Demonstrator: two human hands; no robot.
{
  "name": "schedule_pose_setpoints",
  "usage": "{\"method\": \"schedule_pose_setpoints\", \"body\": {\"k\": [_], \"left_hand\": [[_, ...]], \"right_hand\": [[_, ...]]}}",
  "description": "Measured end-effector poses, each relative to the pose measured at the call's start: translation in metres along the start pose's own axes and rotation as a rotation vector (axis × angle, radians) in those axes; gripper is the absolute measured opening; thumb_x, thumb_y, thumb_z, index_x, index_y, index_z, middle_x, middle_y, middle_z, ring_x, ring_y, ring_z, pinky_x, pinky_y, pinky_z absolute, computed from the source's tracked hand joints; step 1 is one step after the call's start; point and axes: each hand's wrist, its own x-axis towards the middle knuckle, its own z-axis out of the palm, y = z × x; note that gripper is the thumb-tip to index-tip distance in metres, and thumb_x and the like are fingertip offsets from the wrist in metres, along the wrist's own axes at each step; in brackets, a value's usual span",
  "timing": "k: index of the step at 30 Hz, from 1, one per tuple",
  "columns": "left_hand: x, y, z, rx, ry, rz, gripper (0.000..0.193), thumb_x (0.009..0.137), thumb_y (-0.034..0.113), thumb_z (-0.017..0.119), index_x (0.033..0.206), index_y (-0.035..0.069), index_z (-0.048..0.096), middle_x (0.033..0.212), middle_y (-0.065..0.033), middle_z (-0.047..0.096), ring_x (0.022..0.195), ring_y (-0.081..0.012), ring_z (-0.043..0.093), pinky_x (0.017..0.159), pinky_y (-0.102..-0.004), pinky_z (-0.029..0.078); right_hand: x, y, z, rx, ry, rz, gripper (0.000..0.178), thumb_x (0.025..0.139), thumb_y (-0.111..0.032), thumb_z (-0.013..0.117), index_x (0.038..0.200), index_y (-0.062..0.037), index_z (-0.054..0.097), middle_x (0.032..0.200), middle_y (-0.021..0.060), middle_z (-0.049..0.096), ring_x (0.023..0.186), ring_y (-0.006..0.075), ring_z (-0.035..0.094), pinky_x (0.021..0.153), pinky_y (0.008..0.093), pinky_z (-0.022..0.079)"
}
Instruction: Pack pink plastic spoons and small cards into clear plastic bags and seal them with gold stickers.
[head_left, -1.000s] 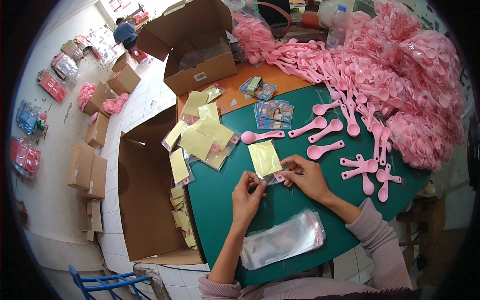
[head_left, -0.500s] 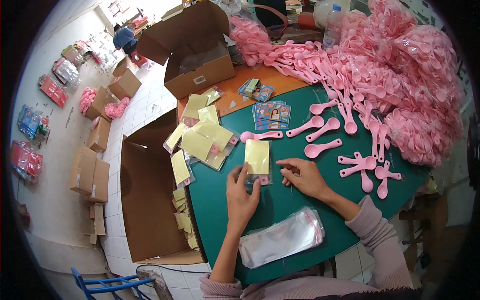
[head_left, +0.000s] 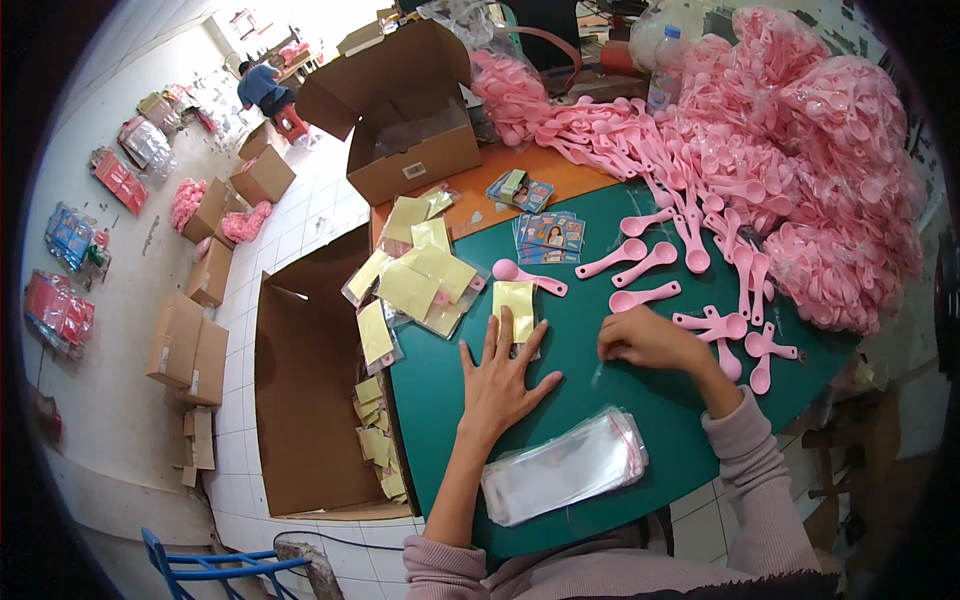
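My left hand [head_left: 500,388] lies with fingers spread, its fingertips pressing on a clear packet with a yellow card [head_left: 513,303] on the green table. The hand covers the packet's lower part. To the right, my right hand [head_left: 655,342] is closed in a pinch above the table; a faint clear wisp shows below the fingertips, too thin to make out. A pink measuring spoon [head_left: 640,297] lies just beyond that hand, and another pink spoon [head_left: 530,278] sits behind the packet. Nearer me is a stack of clear plastic sleeves [head_left: 565,468].
Filled yellow-card packets [head_left: 408,290] pile at the table's left edge, above an open carton [head_left: 310,400] holding more. Blue printed cards [head_left: 550,238] lie at the back. A large heap of pink spoons [head_left: 800,180] fills the far right. Another person [head_left: 262,88] sits far left.
My left hand has spread out and flattened onto the packet. My right hand has moved right, away from the packet, and its fingers have curled in. The view has shifted slightly.
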Motion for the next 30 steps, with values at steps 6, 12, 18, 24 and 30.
{"method": "schedule_pose_setpoints", "body": {"k": [6,12,18,24,30], "left_hand": [[0.011,-0.004,0.001,0.086,0.056,-0.087,0.061,0.081,0.060,0.041,0.135,0.034,0.029,0.144,-0.0152,0.016,0.132,-0.0310,0.019,0.098,-0.0641,0.010],[0.033,-0.044,0.006,0.204,0.140,-0.213,0.050,0.086,0.055,0.036,0.131,0.034,0.036,0.144,-0.0115,0.017,0.133,-0.0363,0.011,0.093,-0.0714,0.002],[0.051,-0.048,-0.005,0.192,0.095,-0.284,0.052,0.086,0.054,0.038,0.133,0.032,0.033,0.144,-0.0133,0.016,0.132,-0.0381,0.011,0.091,-0.0731,0.007],[0.036,-0.047,-0.010,0.284,0.161,-0.326,0.054,0.085,0.045,0.048,0.131,0.020,0.037,0.137,-0.0186,0.028,0.127,-0.0388,0.025,0.091,-0.0675,0.023],[-0.013,0.016,-0.039,-0.548,-0.049,0.094,0.031,0.076,0.028,0.065,0.097,0.006,0.056,0.095,-0.0137,0.053,0.084,-0.0284,0.057,0.072,-0.0360,0.046]], "right_hand": [[-0.052,0.075,-0.120,0.223,0.593,0.370,0.017,0.073,-0.010,0.059,0.083,0.0031,0.062,0.082,0.0088,0.063,0.078,0.0167,0.059,0.070,0.0272,0.045],[-0.006,0.053,-0.100,-0.627,0.934,0.606,0.023,0.071,-0.002,0.050,0.092,0.0018,0.058,0.091,0.0174,0.057,0.086,0.0347,0.054,0.078,0.0400,0.042],[0.080,0.008,0.006,-0.120,0.365,-0.066,0.037,0.074,-0.013,0.062,0.108,-0.0033,0.051,0.101,0.0184,0.049,0.098,0.0311,0.049,0.083,0.0379,0.043],[0.093,0.008,0.036,-0.186,0.351,0.060,0.019,0.073,-0.006,0.057,0.091,-0.0024,0.050,0.094,0.0195,0.051,0.094,0.0341,0.051,0.075,0.0409,0.042],[0.037,0.001,-0.010,0.113,0.621,0.065,0.018,0.074,-0.003,0.052,0.091,0.0025,0.055,0.083,0.0208,0.058,0.074,0.0344,0.059,0.066,0.0367,0.046]]}}
